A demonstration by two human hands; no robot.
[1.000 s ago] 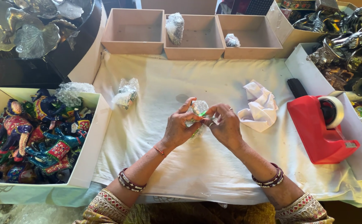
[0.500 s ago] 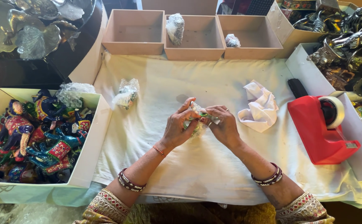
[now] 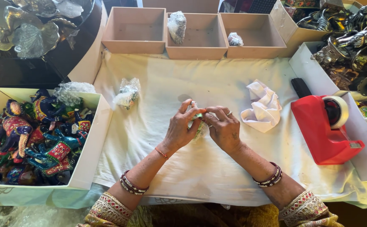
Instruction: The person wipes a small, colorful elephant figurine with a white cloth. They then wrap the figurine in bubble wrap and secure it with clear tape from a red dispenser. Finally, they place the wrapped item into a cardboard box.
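My left hand [image 3: 179,128] and my right hand [image 3: 223,128] meet over the middle of the cream cloth [image 3: 200,168]. Between them they hold a small green figurine wrapped in clear bubble wrap [image 3: 197,122], mostly hidden by the fingers. Both hands press the wrap around it. Another bubble-wrapped bundle [image 3: 127,94] lies on the cloth to the left of my hands.
A white box of painted elephant figurines [image 3: 36,134] sits at the left. Three brown trays [image 3: 194,31] line the far edge, two holding wrapped pieces. A crumpled white paper [image 3: 263,107], a red tape dispenser [image 3: 324,128] and boxes of metallic figures [image 3: 351,46] are at the right.
My hands have closed tighter around the wrapped figurine and turned it, so less of it shows. My right hand has rolled over the top of it.
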